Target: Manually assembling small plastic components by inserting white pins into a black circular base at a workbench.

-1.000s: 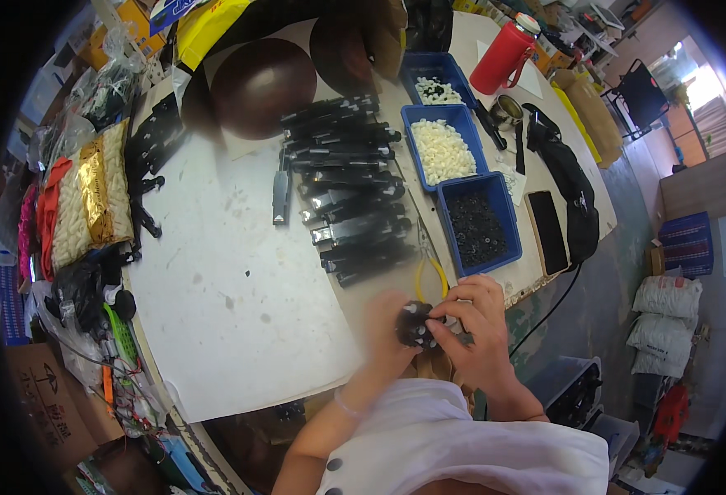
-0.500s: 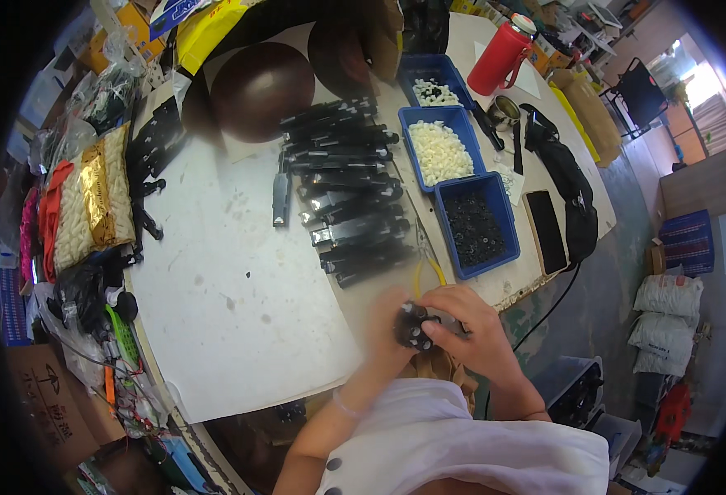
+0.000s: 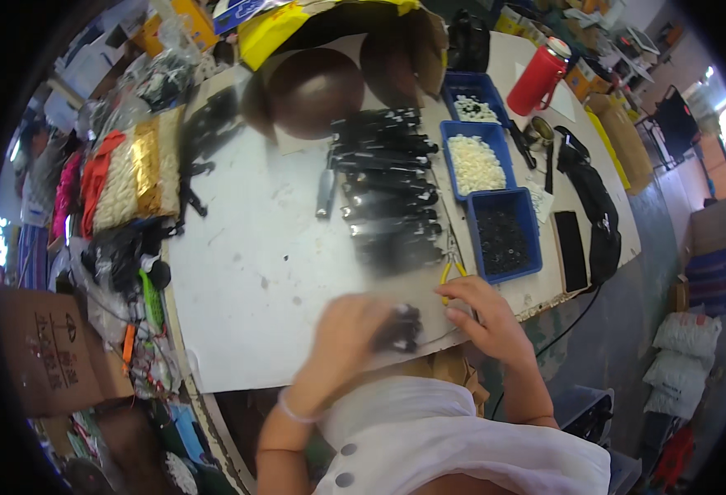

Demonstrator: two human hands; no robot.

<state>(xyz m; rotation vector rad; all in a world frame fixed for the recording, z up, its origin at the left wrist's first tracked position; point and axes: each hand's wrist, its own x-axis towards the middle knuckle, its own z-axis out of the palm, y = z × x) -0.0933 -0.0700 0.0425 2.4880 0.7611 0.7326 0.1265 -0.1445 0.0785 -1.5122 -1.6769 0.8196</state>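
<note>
Smeared by motion, my left hand (image 3: 348, 334) is over the near edge of the white-topped table, with a black piece (image 3: 400, 330) at its fingers. That piece is blurred, but pale spots show on it. To its right is my right hand (image 3: 488, 320), apart from the piece, with thumb and forefinger spread and nothing visible between them. Just beyond the right fingertips lie yellow-handled pliers (image 3: 452, 271). Farther off, a row of long black pieces (image 3: 392, 186) lies side by side, with one separate piece (image 3: 325, 194) at its left.
Three blue bins stand to the right: one with black parts (image 3: 503, 235), one with white parts (image 3: 476, 163), one with mixed parts (image 3: 474, 109). Beyond are a red flask (image 3: 538, 78) and a metal cup (image 3: 538, 130). A phone (image 3: 570, 250) and black pouch (image 3: 598, 206) lie near the right edge.
My hands have separated. The left has moved left with the black piece, while the right has let go of it. The whole view has shifted, moving the table rightward in the picture.
</note>
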